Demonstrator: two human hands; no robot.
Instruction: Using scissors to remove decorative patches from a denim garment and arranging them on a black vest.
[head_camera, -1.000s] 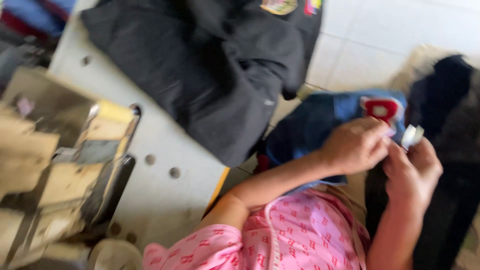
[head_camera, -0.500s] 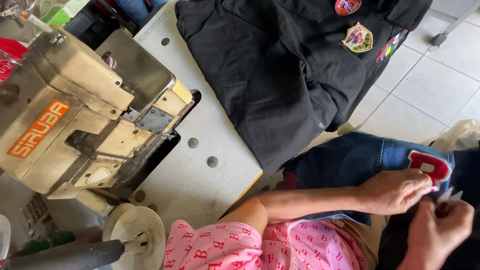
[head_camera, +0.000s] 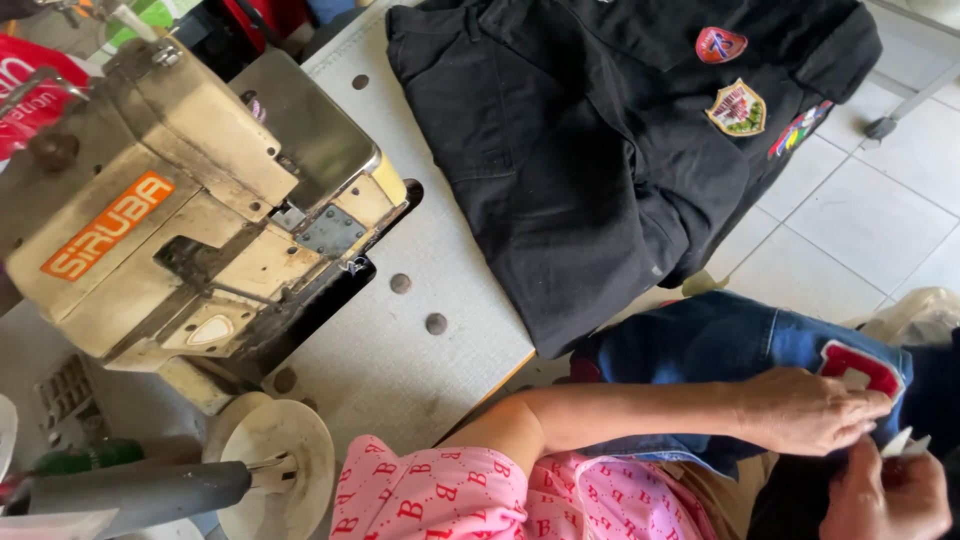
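Your left hand (head_camera: 810, 410) lies along the edge of the blue denim garment (head_camera: 720, 350) draped over your lap, its fingers pinching the cloth just beside the red and white patch (head_camera: 862, 366). Your right hand (head_camera: 885, 495), directly below the patch at the frame's bottom edge, is closed on a small white scrap (head_camera: 905, 443) that touches the left fingertips. Well apart, a black garment with patches (head_camera: 590, 150) lies on the sewing table (head_camera: 400, 350) beside the cream sewing machine (head_camera: 190, 220).
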